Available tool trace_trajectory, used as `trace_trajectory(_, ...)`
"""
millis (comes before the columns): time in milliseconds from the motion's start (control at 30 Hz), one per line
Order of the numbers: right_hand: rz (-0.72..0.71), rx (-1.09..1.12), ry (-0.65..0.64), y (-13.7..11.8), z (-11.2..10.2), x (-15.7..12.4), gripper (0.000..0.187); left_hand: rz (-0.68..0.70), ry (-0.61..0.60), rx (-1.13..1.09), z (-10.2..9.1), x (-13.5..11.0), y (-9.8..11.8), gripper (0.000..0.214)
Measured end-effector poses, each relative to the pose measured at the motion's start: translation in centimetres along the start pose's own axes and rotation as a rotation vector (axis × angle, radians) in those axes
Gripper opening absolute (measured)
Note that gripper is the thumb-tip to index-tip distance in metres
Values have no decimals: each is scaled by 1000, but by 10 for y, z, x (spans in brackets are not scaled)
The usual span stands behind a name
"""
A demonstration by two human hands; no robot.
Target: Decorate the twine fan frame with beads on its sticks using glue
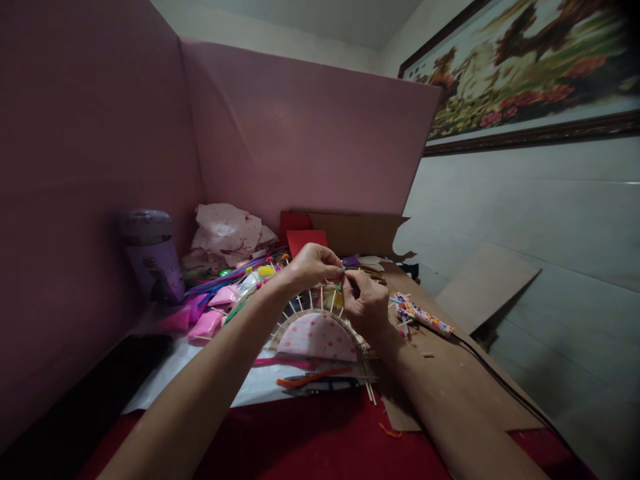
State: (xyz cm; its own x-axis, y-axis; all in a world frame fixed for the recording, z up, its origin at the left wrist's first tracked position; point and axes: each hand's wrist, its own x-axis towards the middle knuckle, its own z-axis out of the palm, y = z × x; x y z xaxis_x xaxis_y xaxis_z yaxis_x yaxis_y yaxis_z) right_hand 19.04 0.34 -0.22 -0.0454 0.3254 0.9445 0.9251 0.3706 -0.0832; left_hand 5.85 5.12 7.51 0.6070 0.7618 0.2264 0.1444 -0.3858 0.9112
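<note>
My left hand and my right hand meet above a fan-shaped craft piece made of a pink dotted half-disc ringed with thin wooden sticks. Both hands pinch something small and thin between their fingertips at about the tips of the upper sticks; I cannot make out what it is. The fingers of both hands are curled and pressed together. The craft piece lies on white paper over a red cloth.
A purple tumbler stands at the left by the pink board wall. Pink packets, pipe cleaners and crumpled fabric lie behind. A patterned glue gun with a black cable rests on brown cardboard. Scissors lie in front.
</note>
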Motion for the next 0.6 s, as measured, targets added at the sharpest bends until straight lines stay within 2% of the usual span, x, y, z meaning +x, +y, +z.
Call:
trace_trajectory(133, 14, 34, -1, -2, 1, 0, 11, -73, 33, -71, 2, -2, 4, 5)
trace_trajectory(233, -17, 42, -57, -1, 0, -1, 12, -66, 60, -1, 2, 1, 0, 6)
trace_trajectory(400, -136, -53, -181, 7, -7, -7, 15, 73, 29, 403, 0, 4, -10, 11)
trace_trajectory(500, -152, -59, -196, 11, -10, -14, 17, 160, -42, 636, 0, -1, -7, 16)
trace_trajectory(600, -153, -50, -206, 11, -11, -17, 16, 168, -93, 801, 4, -10, 1, 19)
